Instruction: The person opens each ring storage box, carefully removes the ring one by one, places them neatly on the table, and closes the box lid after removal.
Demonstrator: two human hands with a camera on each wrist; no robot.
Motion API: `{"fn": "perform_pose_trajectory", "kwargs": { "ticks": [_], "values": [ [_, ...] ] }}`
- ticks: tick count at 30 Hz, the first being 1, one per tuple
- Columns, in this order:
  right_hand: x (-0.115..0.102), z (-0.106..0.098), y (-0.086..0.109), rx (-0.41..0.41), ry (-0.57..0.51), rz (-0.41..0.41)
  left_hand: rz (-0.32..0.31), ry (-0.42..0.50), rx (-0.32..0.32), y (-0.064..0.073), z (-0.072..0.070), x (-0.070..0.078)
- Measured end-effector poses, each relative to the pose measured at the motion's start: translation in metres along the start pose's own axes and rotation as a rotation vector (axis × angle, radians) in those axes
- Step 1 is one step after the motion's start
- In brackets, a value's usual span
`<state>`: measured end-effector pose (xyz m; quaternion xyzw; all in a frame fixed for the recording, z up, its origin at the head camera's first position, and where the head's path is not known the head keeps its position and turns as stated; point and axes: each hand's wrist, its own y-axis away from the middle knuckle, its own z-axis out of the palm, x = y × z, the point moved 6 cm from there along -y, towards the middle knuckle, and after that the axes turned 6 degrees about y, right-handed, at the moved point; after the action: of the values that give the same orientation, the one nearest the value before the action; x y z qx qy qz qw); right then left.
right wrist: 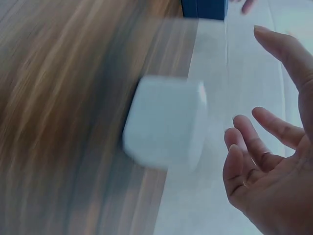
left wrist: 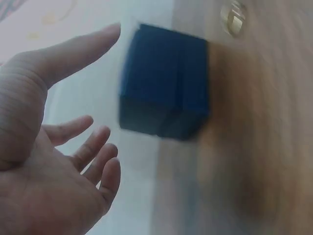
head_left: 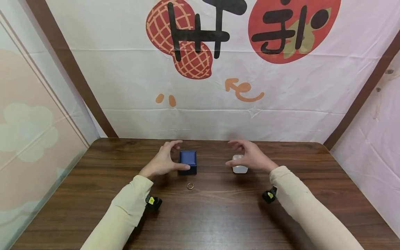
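Left grip (head_left: 163, 162) and right grip (head_left: 251, 156), both empty, hang parted beside blue box (head_left: 188, 161) and white case (head_left: 240, 169), seemingly for clearance.

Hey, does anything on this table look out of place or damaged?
Perhaps the small gold metal ring: it lies loose on the brown wood-grain table, near, not inside, the blue square box. I see no spills or damage.
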<state>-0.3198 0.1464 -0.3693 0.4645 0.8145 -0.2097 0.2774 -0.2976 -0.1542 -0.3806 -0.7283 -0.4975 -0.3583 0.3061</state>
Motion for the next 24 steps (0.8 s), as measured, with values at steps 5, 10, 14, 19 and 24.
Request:
{"fn": "perform_pose_trajectory", "kwargs": {
  "ticks": [5, 10, 14, 19, 24],
  "values": [
    [0.026, -0.014, 0.013, 0.044, 0.037, 0.032, 0.119, -0.031, 0.022, -0.006, 0.007, 0.035],
    [0.05, -0.013, 0.023, 0.011, 0.035, 0.079, 0.164, -0.05, -0.005, -0.017, 0.031, 0.06],
    [0.064, -0.009, 0.027, -0.031, 0.001, 0.105, 0.149, -0.062, -0.048, -0.027, 0.058, 0.07],
    [0.074, -0.004, 0.028, -0.071, -0.023, 0.116, 0.111, -0.047, -0.122, -0.04, 0.091, 0.074],
    [0.079, -0.001, 0.027, -0.063, 0.009, 0.096, 0.103, -0.025, -0.156, -0.051, 0.117, 0.075]
  ]
}}
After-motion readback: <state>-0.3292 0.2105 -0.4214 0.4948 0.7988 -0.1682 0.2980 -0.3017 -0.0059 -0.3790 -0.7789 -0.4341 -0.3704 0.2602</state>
